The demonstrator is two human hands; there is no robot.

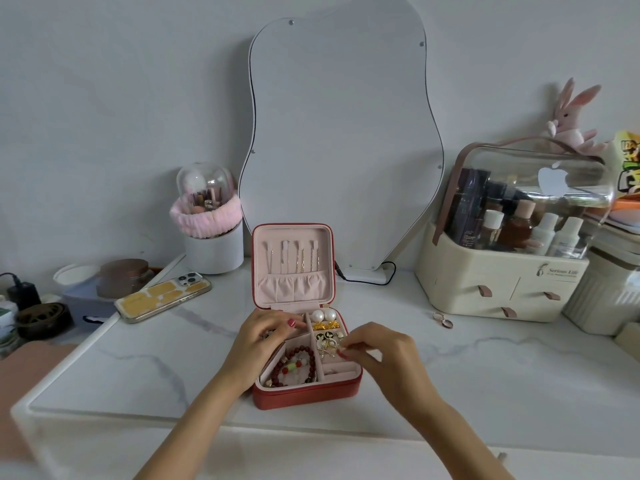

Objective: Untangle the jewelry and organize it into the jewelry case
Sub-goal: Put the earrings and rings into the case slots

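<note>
Hands (pixel 263 336) (pixel 384 355) curl over open jewelry case (pixel 304 393), fingertips pinching jewelry (pixel 329 344).

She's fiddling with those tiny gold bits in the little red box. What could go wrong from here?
1. The right hand pinches a small gold piece over a crowded compartment; it might snag its neighbours and tangle again.
2. The left hand rests on the jewelry case, which sits near the table's front edge; a hard tug could nudge it off.
3. A loose earring lies apart on the table, easily forgotten.
</note>
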